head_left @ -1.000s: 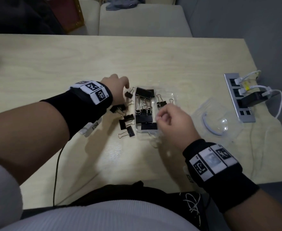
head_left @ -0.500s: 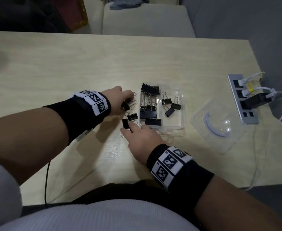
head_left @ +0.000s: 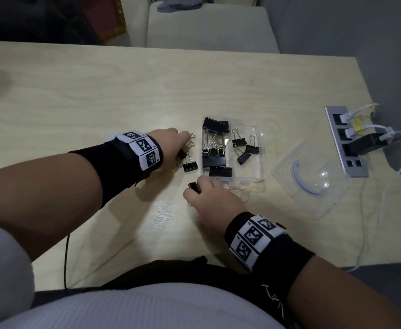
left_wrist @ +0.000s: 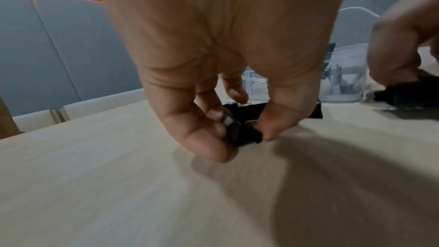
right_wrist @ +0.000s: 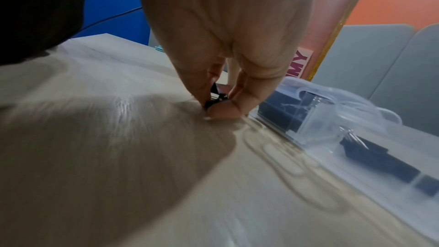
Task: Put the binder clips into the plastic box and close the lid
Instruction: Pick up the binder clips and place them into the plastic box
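A clear plastic box point(head_left: 261, 148) sits open mid-table with several black binder clips point(head_left: 214, 160) inside. Its clear lid point(head_left: 311, 184) lies apart to the right. My left hand point(head_left: 171, 148) is left of the box and pinches a small black clip point(left_wrist: 244, 132) between thumb and fingers on the table. Another loose clip point(head_left: 190, 166) lies beside it. My right hand point(head_left: 209, 195) is at the box's near left corner, thumb and fingers pinching a black clip point(head_left: 194, 187) against the wood; the right wrist view shows this clip point(right_wrist: 215, 99) under the fingertips.
A grey power strip point(head_left: 346, 141) with white cables and a black plug lies at the table's right edge. A thin black cord point(head_left: 65, 257) runs off the near edge. Pale chairs point(head_left: 209, 24) stand beyond the far side.
My right hand left the box, swung left and down to the table and took hold of a loose clip. My left hand settled lower onto the clips left of the box.
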